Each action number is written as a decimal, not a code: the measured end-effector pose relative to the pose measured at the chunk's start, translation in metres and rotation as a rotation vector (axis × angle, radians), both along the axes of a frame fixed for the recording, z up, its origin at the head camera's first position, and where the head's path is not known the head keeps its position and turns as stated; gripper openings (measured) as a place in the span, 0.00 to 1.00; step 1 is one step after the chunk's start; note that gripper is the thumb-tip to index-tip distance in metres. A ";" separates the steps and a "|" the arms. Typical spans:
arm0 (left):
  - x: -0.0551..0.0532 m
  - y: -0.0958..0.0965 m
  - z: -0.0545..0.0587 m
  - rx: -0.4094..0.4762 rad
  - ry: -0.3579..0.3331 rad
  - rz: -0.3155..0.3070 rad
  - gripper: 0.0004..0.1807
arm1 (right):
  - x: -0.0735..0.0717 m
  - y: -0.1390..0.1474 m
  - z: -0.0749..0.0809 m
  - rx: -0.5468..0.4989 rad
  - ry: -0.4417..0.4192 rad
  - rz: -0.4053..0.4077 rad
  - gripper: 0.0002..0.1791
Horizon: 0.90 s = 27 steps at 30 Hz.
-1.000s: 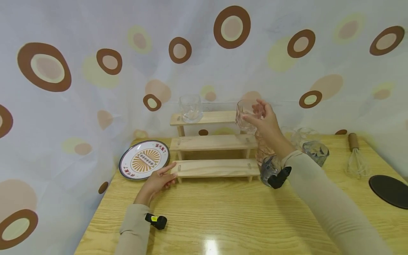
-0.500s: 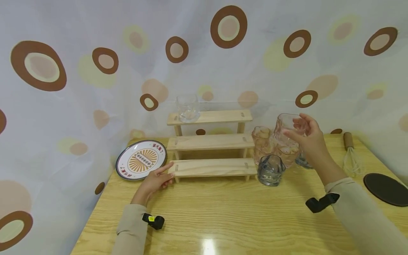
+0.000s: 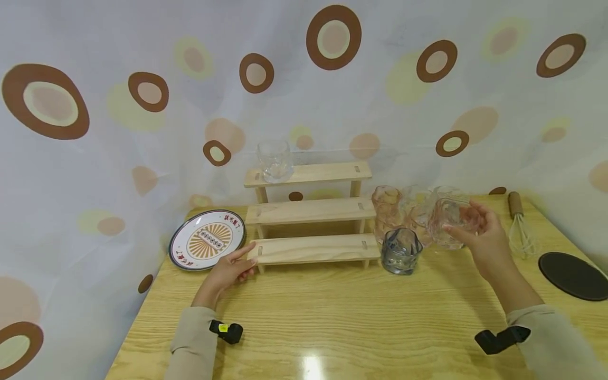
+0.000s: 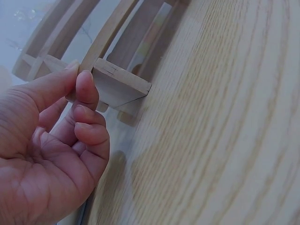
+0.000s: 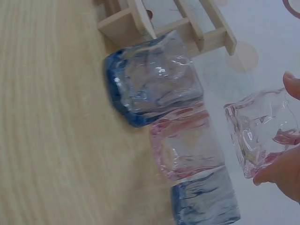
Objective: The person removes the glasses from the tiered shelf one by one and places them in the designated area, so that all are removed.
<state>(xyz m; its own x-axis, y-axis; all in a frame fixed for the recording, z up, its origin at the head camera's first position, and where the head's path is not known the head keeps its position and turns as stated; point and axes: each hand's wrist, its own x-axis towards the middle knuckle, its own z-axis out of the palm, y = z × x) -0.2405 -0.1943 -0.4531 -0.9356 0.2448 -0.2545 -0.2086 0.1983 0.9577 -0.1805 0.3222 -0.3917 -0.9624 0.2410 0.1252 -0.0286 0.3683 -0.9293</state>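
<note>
My left hand (image 3: 228, 272) pinches the left end of the lowest board of a three-tier wooden rack (image 3: 313, 249); the left wrist view shows thumb and forefinger at the board's corner. My right hand (image 3: 489, 245) holds a pale pink glass (image 3: 446, 221) by its sides, over the group of glasses right of the rack. In the right wrist view this glass (image 5: 262, 131) is raised off the table beside the standing ones. A clear glass (image 3: 275, 163) stands at the left end of the top tier. A blue-grey glass (image 3: 401, 253) stands by the rack's lower right end.
More glasses, among them a pink one (image 3: 387, 203), crowd together right of the rack. A patterned plate (image 3: 182, 237) leans at the left. To the right lie a whisk (image 3: 518, 211) with a wooden handle and a dark oval mat (image 3: 575, 275). A spotted cloth (image 3: 304, 111) hangs behind.
My right hand has carried the pink glass from the right end of the top tier rightward and down to the glasses. My left hand has stayed on the rack.
</note>
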 end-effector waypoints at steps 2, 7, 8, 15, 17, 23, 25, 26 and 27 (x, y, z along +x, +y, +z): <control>0.000 0.000 0.001 0.003 0.001 -0.001 0.31 | 0.004 -0.001 -0.006 0.012 -0.019 -0.003 0.46; 0.000 0.000 0.001 0.000 -0.007 0.002 0.31 | 0.014 -0.003 -0.018 0.017 -0.044 0.003 0.46; -0.001 0.001 0.000 -0.002 -0.008 0.005 0.31 | 0.016 -0.004 -0.019 0.024 -0.044 0.001 0.46; 0.001 -0.001 0.001 -0.021 0.010 0.004 0.31 | 0.020 -0.007 -0.035 -0.007 -0.045 0.000 0.42; 0.002 -0.001 0.002 -0.024 0.013 -0.001 0.31 | 0.019 -0.008 -0.039 -0.027 -0.051 0.005 0.42; 0.002 0.000 0.003 -0.005 -0.015 -0.003 0.31 | 0.014 -0.011 -0.050 -0.040 -0.094 -0.009 0.46; 0.001 0.000 0.003 0.000 -0.020 -0.005 0.31 | 0.013 -0.011 -0.052 -0.038 -0.105 -0.018 0.48; 0.001 0.000 0.003 0.000 -0.021 -0.009 0.31 | 0.012 -0.012 -0.053 -0.040 -0.108 -0.019 0.49; 0.001 0.000 0.004 0.001 -0.021 -0.009 0.31 | 0.012 -0.012 -0.054 -0.040 -0.111 -0.020 0.49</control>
